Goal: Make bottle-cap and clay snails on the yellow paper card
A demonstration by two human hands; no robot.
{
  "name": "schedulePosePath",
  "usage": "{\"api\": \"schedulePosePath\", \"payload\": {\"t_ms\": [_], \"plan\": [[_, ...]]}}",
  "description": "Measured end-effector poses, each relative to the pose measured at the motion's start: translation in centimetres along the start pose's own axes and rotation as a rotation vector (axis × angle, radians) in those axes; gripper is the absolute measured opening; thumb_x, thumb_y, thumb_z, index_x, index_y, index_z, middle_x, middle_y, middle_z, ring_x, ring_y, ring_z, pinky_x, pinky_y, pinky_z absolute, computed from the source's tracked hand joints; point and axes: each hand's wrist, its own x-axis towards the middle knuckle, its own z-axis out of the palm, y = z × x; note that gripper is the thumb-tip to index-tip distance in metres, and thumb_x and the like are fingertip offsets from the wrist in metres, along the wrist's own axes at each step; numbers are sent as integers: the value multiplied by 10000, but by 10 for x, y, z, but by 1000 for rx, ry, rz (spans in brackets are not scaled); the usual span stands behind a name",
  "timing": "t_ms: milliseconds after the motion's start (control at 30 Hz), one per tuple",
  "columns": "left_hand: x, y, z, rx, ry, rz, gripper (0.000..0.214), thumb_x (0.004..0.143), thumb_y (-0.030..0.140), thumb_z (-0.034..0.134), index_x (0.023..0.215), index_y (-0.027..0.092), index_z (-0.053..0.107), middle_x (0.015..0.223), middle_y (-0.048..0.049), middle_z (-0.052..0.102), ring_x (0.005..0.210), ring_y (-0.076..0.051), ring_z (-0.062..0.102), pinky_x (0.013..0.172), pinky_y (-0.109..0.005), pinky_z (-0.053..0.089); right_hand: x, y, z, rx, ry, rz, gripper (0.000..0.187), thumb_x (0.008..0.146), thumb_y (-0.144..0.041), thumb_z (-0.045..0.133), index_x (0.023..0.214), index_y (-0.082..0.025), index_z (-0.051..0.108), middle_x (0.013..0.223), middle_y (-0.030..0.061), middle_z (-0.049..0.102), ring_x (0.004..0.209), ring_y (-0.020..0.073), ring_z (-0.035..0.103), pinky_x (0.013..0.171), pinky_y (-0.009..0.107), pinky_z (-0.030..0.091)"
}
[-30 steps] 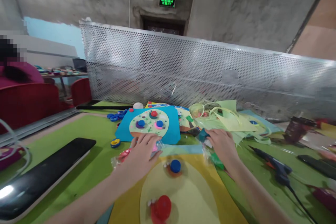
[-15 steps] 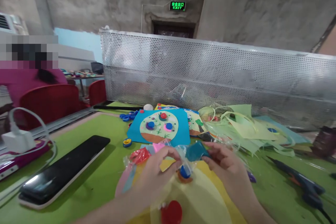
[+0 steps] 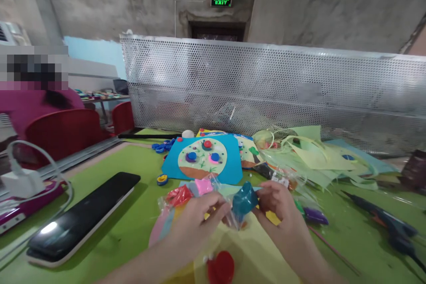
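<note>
Between my two hands is a packet of teal modelling clay (image 3: 245,199) in clear plastic. My left hand (image 3: 203,217) is closed in a pinch on the loose plastic at the packet's left side. From the right, the fingers of my right hand (image 3: 281,208) close on the clay end. Below them lies a pale yellow paper circle (image 3: 253,248) bearing a red heart-like piece (image 3: 223,267) with small white beads. Red clay (image 3: 179,196) and pink clay (image 3: 203,185), both wrapped, lie just beyond my left hand.
A blue card (image 3: 234,164) with a decorated circle lies ahead. At left are a black phone-like device (image 3: 86,215) and a purple power strip (image 3: 33,202). A glue gun (image 3: 382,219) and purple clay packet (image 3: 315,216) are at right. A perforated metal screen (image 3: 266,84) stands behind.
The teal packet has turned more upright and shifted slightly, and now covers the blue piece on the paper circle. My right hand has moved a little; the view has shifted slightly.
</note>
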Motion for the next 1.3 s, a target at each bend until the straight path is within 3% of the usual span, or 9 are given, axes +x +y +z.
{"api": "schedulePosePath", "payload": {"t_ms": [133,333,500,600,833,967,1067,1167,1300], "plan": [[-2,-6,7,24,-21,33,321,848,319,388,552,201,421,546,31,527,565,-126,531,549,-211,363,-7,-11,0,-251,-45,-201,221,837,-240,499,1039,-242,411,1138,106,467,1052,235,521,800,381,501],[-9,-9,17,26,-18,116,307,803,309,452,543,206,326,559,46,441,558,-120,441,534,-213,323,-15,-26,5,-350,-305,-245,206,790,-195,588,671,-216,421,638,-37,503,550,118,496,485,200,393],[-12,-2,11,5,-69,147,296,827,309,453,556,204,397,552,50,460,550,-114,469,545,-202,356,-9,-33,3,-190,-391,-218,246,875,-200,434,635,-217,384,595,-39,453,526,112,430,467,193,342],[-12,1,7,86,-46,169,295,813,255,481,549,199,361,546,56,450,527,-101,437,509,-187,327,-6,-34,-6,-230,-297,-212,274,881,-186,397,611,-214,360,565,-39,423,505,113,412,457,205,317],[-13,-6,5,120,-50,272,205,803,148,455,626,205,368,731,38,545,658,-90,521,592,-166,390,-6,-21,-19,-301,-183,-465,181,766,-153,559,762,-230,396,750,-4,500,713,164,501,639,257,406],[-15,-5,0,97,-73,322,193,850,194,426,658,203,424,849,2,625,740,-113,569,647,-192,416,-4,-15,-20,-256,-334,-408,629,688,-297,732,1197,-230,370,1233,123,468,1139,266,458,914,368,404],[-15,-5,-3,105,-63,324,198,844,192,443,646,202,437,812,3,617,730,-120,561,650,-209,418,0,-14,-21,-243,-455,-458,459,775,-234,666,1183,-274,459,1128,79,593,1057,238,544,935,384,384],[-13,-8,-3,90,0,325,185,815,151,453,639,208,443,730,14,565,722,-132,548,650,-233,423,2,-14,-22,-161,-391,-416,374,743,-357,704,1076,-260,565,1016,78,635,950,238,591,820,331,462],[-13,-15,2,47,177,328,181,801,163,504,963,241,486,778,20,571,712,-140,564,705,-282,465,0,-16,-20,-67,-377,-316,339,759,-381,682,1057,-264,568,987,67,637,919,231,599,788,311,485]]}}
